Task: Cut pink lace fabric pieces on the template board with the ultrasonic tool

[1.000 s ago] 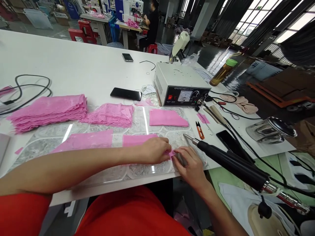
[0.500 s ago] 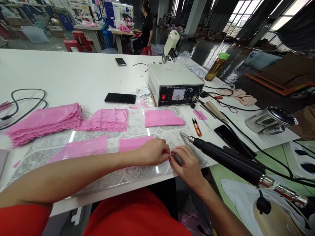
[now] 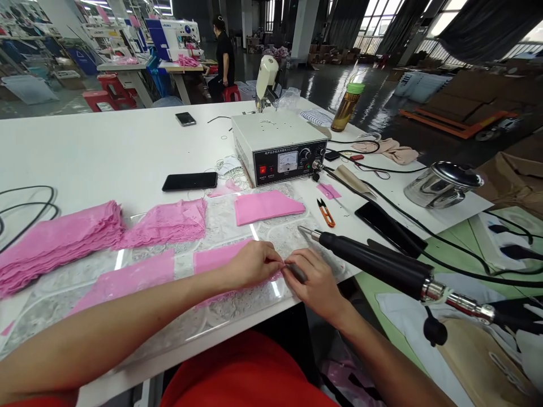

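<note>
1. Pinched closed, the left hand (image 3: 252,264) and right hand (image 3: 314,280) meet fingertip to fingertip at the right end of a pink cloth (image 3: 218,254); a small grey object (image 3: 299,273), too hidden to identify, sits under the right fingers.
2. Compared with a second ago, less pink shows between the fingertips, and the view has turned so that the tabletop things appear farther left.
3. Just beyond the right hand, a black handpiece (image 3: 373,257) points its metal tip toward the work, with orange snips (image 3: 326,213) near that tip.
4. Behind stand a control box (image 3: 275,138) and, to its left, a black phone (image 3: 189,181); a folded pink stack (image 3: 267,207) lies before the box.
5. The left forearm crosses the pink cloth and hides much of it.
6. Flat and smooth where visible, the cloth lies on a clear patterned sheet (image 3: 246,314) near the table's front edge.
</note>
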Tool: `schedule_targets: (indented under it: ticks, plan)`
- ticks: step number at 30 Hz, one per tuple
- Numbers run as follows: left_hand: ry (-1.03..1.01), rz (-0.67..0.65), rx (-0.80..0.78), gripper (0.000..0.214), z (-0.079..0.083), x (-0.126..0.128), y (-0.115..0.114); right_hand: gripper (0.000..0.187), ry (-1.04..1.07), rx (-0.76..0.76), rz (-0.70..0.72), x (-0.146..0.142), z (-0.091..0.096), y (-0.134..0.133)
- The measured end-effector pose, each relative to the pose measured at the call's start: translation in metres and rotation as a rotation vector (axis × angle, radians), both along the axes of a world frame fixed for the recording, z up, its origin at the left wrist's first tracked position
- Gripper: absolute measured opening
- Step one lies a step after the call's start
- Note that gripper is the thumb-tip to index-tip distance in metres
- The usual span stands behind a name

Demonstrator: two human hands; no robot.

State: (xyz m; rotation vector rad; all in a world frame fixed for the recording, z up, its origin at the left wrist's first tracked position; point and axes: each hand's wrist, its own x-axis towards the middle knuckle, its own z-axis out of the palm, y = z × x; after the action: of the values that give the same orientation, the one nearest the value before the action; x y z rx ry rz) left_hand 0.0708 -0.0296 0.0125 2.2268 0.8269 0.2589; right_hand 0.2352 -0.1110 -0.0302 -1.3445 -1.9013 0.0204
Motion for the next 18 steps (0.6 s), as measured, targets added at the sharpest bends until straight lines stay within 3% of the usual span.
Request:
schedule_targets:
  ticks: [18]
  plan:
    - [-0.035, 0.078, -0.155, 0.022, 0.0052, 0.0012, 0.0038, 0.008, -0.046, 0.097, 0.007, 0.0003, -0.0022, 0.0016]
